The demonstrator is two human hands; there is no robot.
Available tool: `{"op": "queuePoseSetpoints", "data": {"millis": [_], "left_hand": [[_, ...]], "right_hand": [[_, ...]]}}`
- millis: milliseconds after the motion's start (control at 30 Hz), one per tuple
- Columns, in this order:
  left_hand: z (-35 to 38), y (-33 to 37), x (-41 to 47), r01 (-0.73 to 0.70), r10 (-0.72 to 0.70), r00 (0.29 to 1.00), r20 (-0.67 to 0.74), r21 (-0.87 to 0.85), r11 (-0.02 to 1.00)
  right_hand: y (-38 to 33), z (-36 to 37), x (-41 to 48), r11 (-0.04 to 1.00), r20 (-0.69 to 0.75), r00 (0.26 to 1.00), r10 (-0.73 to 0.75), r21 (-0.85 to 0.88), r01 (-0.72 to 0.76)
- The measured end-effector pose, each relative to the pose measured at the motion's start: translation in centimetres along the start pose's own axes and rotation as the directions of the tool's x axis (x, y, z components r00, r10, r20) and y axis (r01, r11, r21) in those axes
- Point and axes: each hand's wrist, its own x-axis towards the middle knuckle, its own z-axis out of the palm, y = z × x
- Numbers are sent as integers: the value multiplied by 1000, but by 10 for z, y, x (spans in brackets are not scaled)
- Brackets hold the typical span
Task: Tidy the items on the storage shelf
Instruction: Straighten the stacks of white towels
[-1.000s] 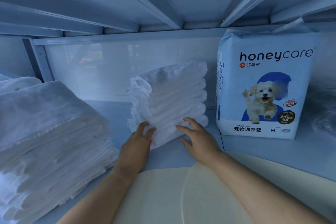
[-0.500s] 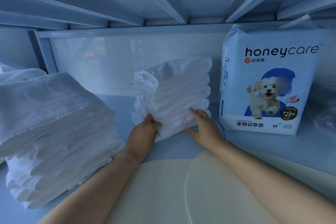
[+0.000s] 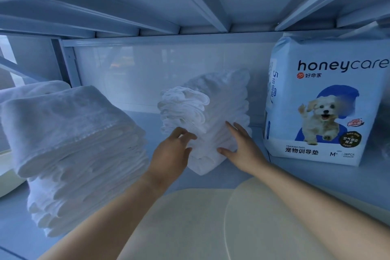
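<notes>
Item: small stack of folded white pads (image 3: 219, 110). I count several soft, quilted layers. The folded edges fan out loosely at the upper left, and the right side is squarer.
Attitude: I read the stack as sitting unevenly, with its near bottom corner pointing toward the camera.
Position: the stack is on the shelf board (image 3: 316, 177), toward the back panel. It sits between the large stack of folded white pads (image 3: 73, 143) on the left and the honeycare training-pad pack (image 3: 322, 101) on the right. It is well apart from the large stack and just beside the pack, with a narrow gap showing.
Left hand (image 3: 172, 154): the fingers are curled. Fingertips and thumb close on the layers at the stack's lower left corner, pinching them.
Right hand (image 3: 242, 148): the fingers are straight and spread, lying flat against the stack's lower front face with the thumb splayed to the left. I see it pressing, with nothing held.
Stack vs fingers: its lower front corner sits between the two hands. Most of the stack rises above and behind the fingertips.
Foreground: cream round mats (image 3: 200, 224) overlap under both forearms.
Pack: upright, with a dog print on the front.
</notes>
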Motion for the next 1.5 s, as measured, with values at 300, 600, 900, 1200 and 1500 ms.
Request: {"op": "queuePoseSetpoints", "data": {"millis": [300, 600, 900, 1200, 1500], "left_hand": [[26, -10, 2, 97, -104, 990, 93, 75, 992], [32, 14, -3, -36, 22, 998, 55, 271, 962], [41, 2, -7, 55, -67, 994, 83, 132, 990], [42, -2, -6, 47, -57, 995, 79, 120, 992], [5, 2, 0, 5, -11, 999, 31, 171, 985]], "right_hand": [[-37, 28, -22, 995, 54, 995, -80, -60, 84], [-18, 7, -18, 981, 57, 995, -86, -167, 95], [-16, -13, -43, 901, -61, 956, -288, -355, 249], [-20, -3, -39, 889, 84, 963, -255, -372, 267], [-42, -9, -37, 905, -12, 948, -318, -302, 300]]}}
